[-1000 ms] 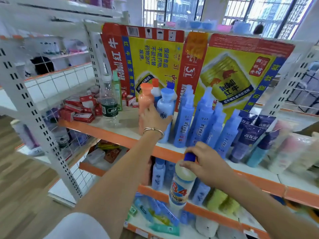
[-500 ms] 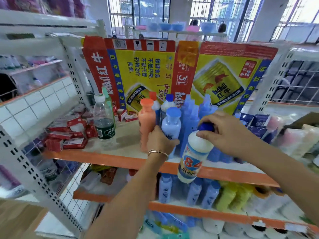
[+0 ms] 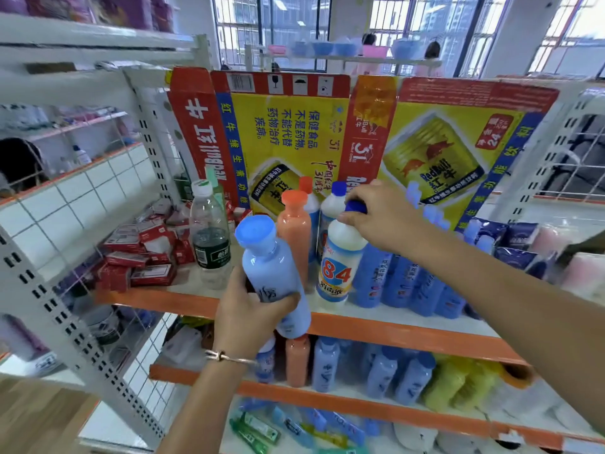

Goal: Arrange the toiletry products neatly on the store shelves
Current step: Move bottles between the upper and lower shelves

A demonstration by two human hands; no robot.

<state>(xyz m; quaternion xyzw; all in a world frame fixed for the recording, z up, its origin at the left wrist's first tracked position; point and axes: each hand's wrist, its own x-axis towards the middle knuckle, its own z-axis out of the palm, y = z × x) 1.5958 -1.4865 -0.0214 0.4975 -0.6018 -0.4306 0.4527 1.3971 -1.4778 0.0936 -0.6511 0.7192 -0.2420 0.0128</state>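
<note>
My left hand (image 3: 248, 317) grips a light blue bottle (image 3: 273, 270) with a blue cap, lifted off the orange-edged shelf (image 3: 376, 332) and tilted toward me. My right hand (image 3: 383, 217) holds the blue cap of a white "84" bottle (image 3: 340, 263) whose base is at the shelf surface, just right of the orange bottle (image 3: 294, 234). Behind it stand another white bottle (image 3: 330, 204) and a row of blue bottles (image 3: 409, 283).
A clear water bottle (image 3: 209, 234) and red boxes (image 3: 144, 253) sit on the shelf's left part. Yellow and red cardboard (image 3: 294, 132) backs the shelf. Purple pouches (image 3: 510, 244) lie at the right. The lower shelf (image 3: 327, 403) holds blue, orange and yellow bottles.
My left hand has pulled the light blue bottle off the shelf toward me. My right hand has carried the "84" bottle up from below and onto the shelf beside the orange bottle.
</note>
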